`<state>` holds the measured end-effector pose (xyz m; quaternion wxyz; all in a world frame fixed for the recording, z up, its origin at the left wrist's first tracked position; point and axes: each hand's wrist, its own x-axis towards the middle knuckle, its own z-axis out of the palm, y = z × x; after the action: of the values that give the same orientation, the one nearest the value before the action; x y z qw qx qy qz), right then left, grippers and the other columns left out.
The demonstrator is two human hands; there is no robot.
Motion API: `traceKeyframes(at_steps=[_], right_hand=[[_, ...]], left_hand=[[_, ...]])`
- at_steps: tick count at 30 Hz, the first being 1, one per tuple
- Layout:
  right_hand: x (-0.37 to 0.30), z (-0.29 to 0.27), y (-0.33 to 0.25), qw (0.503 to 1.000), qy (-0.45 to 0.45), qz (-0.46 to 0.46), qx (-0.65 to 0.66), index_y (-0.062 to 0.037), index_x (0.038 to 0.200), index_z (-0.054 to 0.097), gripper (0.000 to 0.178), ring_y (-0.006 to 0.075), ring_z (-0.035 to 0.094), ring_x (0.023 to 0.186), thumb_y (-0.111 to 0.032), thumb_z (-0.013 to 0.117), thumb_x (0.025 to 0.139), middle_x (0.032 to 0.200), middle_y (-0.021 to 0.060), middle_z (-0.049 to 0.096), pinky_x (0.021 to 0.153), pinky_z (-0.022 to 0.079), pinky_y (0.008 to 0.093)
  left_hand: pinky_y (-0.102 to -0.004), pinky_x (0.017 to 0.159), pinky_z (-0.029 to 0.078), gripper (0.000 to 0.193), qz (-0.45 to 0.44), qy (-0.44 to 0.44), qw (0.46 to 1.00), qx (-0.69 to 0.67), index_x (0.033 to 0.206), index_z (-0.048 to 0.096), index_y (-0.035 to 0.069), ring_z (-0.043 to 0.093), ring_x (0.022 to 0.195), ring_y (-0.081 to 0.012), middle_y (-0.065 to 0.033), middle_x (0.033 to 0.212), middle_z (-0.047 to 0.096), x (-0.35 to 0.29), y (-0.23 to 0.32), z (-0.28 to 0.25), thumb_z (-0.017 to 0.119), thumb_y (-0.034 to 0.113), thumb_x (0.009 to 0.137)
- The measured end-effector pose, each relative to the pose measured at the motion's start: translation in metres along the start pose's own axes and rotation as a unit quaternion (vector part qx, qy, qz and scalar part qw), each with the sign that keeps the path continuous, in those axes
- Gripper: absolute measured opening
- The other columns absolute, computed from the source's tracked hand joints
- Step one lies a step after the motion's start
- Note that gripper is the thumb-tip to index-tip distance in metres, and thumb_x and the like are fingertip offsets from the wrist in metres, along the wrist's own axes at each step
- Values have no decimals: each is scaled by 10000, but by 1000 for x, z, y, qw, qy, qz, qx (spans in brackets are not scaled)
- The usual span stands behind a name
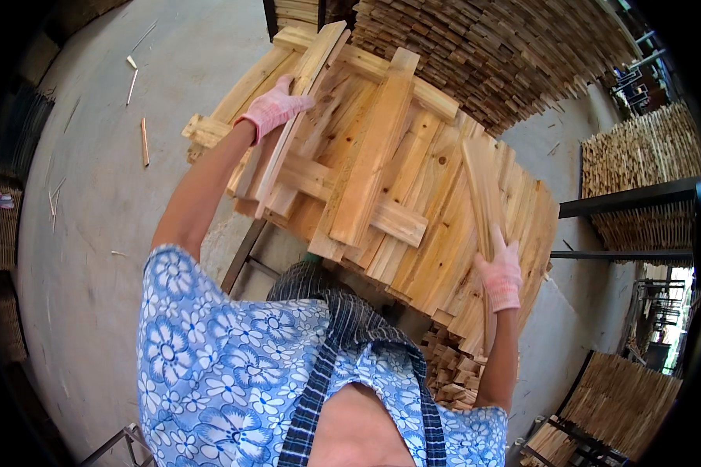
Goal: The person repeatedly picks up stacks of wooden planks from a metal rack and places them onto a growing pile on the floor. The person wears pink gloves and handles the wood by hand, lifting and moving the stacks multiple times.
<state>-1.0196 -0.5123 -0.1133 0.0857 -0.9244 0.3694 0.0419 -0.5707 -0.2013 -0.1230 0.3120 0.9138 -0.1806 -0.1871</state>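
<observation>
1. Loose plank (481,179), in the head view, is above the board layer (436,257), at the right; its long axis runs forward.
2. The right hand (500,272) is nearer, its grip closed on the plank's edge.
3. Well apart, the left hand (276,107) is clasping narrow boards (281,159).

A long, pale wooden board (319,58) slants through the upper left of the frame, its top end leaning right – square-edged, bare, straight-grained. A slimmer strip (276,167) runs close along its right side. Right of centre, a separate plank (483,187) stands nearly vertical in the frame, slightly blurred – pale brown, broader at its upper end, narrowing lower down, where it is grasped.
</observation>
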Motion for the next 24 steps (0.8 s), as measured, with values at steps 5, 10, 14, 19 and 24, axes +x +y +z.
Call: traceKeyframes(at_steps=[5,10,14,19,24], right_hand=[[-8,42,11,993,21,71,-91,-215,1568,415,835,455,555,1223,-483,756,855,1323,255,535,1024,477,533],[8,67,-12,982,72,109,-138,-235,1552,426,768,452,581,1126,-535,701,900,1187,237,575,942,496,557],[15,48,-14,992,27,85,-86,-283,1597,363,794,455,578,1129,-516,696,915,1179,257,577,954,497,543],[34,-2,-5,998,20,-2,-63,-326,1590,390,785,454,571,1148,-467,734,898,1185,262,573,972,492,530],[91,-42,-4,982,13,-134,-135,-350,1540,462,698,432,591,1159,-452,728,903,1214,222,595,965,505,520]], left_hand=[[-384,1115,443,990,-2,-88,994,-69,1628,264,113,554,1362,-326,-275,1480,540,-46,59,12,735,501,848],[-553,1070,468,1011,97,-117,951,270,1643,200,276,518,1314,-503,-276,1505,410,-81,107,82,776,373,819],[-565,1012,499,937,80,-99,970,205,1583,279,257,562,1261,-489,-278,1414,475,-61,97,83,730,197,763],[-458,1026,512,1032,81,-31,995,39,1632,263,245,617,1237,-409,-316,1390,551,-45,49,32,757,231,726],[-463,1028,518,975,50,33,990,132,1627,287,224,629,1223,-404,-301,1409,536,-29,3,-21,776,320,790]])
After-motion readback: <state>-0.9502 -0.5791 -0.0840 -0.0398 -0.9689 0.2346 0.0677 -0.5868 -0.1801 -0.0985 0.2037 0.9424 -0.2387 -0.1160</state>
